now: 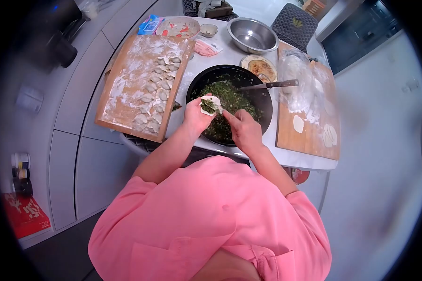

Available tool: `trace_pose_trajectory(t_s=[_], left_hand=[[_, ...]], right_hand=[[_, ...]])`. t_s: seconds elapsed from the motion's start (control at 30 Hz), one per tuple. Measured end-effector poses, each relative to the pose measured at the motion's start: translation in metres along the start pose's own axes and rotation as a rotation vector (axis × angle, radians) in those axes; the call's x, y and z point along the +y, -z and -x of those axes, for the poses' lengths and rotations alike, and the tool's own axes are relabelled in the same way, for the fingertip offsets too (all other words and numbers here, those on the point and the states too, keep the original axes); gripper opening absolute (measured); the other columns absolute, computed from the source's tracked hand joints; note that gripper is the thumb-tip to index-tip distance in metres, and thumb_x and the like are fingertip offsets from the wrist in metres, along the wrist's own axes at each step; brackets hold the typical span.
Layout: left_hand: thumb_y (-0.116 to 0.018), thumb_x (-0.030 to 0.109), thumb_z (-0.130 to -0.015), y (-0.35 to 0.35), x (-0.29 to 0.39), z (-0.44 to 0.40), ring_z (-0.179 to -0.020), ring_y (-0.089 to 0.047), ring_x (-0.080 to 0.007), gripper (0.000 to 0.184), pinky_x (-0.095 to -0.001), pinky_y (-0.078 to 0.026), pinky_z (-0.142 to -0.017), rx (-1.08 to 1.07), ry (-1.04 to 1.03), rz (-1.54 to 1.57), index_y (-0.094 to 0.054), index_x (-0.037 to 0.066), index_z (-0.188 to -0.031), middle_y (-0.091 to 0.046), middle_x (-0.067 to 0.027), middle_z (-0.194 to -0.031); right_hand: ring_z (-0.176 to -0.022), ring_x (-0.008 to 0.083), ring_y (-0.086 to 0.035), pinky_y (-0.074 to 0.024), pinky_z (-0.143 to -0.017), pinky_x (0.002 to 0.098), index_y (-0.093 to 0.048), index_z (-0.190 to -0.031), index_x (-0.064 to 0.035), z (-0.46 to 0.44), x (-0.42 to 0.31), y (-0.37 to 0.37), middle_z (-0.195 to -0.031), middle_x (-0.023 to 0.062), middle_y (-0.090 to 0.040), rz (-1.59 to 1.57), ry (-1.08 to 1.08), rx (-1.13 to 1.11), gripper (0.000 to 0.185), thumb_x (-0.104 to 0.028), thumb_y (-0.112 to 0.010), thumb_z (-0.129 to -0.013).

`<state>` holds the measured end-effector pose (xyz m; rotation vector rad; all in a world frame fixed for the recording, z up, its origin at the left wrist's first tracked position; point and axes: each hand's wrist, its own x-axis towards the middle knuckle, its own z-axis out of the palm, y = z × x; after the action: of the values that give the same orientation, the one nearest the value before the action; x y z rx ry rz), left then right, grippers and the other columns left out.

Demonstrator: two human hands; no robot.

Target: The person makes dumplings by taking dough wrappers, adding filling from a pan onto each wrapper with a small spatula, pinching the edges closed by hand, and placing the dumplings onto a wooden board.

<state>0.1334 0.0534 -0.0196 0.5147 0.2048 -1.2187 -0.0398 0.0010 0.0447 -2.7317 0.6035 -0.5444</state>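
Note:
My left hand (197, 116) holds a round dumpling wrapper (216, 99) above a black bowl, with green chopped filling (208, 107) heaped on it. My right hand (245, 130) is closed at the wrapper's right edge, index finger stretched toward it. What its fingers grip is too small to make out. Under both hands, the large black bowl (267, 112) contains more of the green filling (227, 96). A utensil with a dark handle (282, 84) rests across the bowl's right rim, its metal end in the filling.
On the left, a floured wooden board (122, 89) bears rows of folded dumplings (151, 87). Another board (290, 138) at right carries flat wrappers (329, 136) and a clear plastic bag (295, 70). Behind stand a steel basin (253, 35) and a plate with a browned flatbread (260, 68).

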Motion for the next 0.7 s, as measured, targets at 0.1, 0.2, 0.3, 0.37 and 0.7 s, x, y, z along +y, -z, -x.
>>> trace_pose_trajectory(t_s=[0.1,0.2,0.3,0.37,0.7], left_hand=[[-0.036,0.015,-0.09,0.0,-0.002,0.0,-0.096,-0.054,-0.032,0.028,-0.0461,-0.045,-0.084,-0.001,0.005,0.018,-0.05,-0.002,-0.108,-0.055,-0.019,-0.104],[-0.037,0.013,-0.09,-0.006,-0.001,0.001,-0.098,-0.053,-0.033,0.03,-0.0457,-0.045,-0.084,0.003,-0.017,0.004,-0.049,-0.006,-0.11,-0.053,-0.0206,-0.106],[-0.033,0.013,-0.091,-0.014,0.002,0.008,-0.099,-0.053,-0.033,0.032,-0.0453,-0.044,-0.086,0.062,-0.03,0.008,-0.048,-0.006,-0.11,-0.054,-0.0201,-0.106],[-0.031,0.014,-0.091,-0.017,0.0,0.012,-0.1,-0.052,-0.033,0.033,-0.0451,-0.043,-0.086,0.105,-0.02,0.018,-0.048,-0.006,-0.111,-0.053,-0.0201,-0.107],[-0.028,0.017,-0.09,-0.005,0.005,0.011,-0.105,-0.051,-0.0296,0.037,-0.0439,-0.041,-0.091,0.022,-0.065,0.002,-0.049,0.0,-0.115,-0.054,-0.0163,-0.113]], right_hand=[[-0.072,0.0257,-0.054,-0.0455,-0.055,0.0377,-0.058,-0.116,-0.0184,0.002,0.005,-0.003,-0.081,0.0079,-0.048,-0.007,0.057,0.018,0.051,0.0,-0.056,-0.069],[-0.074,0.0258,-0.054,-0.0454,-0.055,0.0372,-0.059,-0.116,-0.0185,0.007,0.009,0.001,-0.082,0.008,-0.048,-0.007,0.109,0.01,0.051,0.0,-0.056,-0.068],[-0.075,0.0255,-0.054,-0.0452,-0.056,0.0369,-0.059,-0.116,-0.019,0.002,0.007,0.007,-0.082,0.0079,-0.048,-0.025,0.08,0.011,0.052,0.0,-0.056,-0.068],[-0.075,0.0252,-0.054,-0.0451,-0.056,0.0367,-0.059,-0.116,-0.0192,-0.001,0.007,0.005,-0.082,0.0077,-0.048,-0.034,0.049,0.034,0.051,0.0,-0.056,-0.068],[-0.074,0.0244,-0.053,-0.0459,-0.057,0.0357,-0.061,-0.112,-0.0191,0.007,0.008,0.017,-0.08,0.0065,-0.049,-0.018,-0.011,0.036,0.046,-0.001,-0.058,-0.07]])
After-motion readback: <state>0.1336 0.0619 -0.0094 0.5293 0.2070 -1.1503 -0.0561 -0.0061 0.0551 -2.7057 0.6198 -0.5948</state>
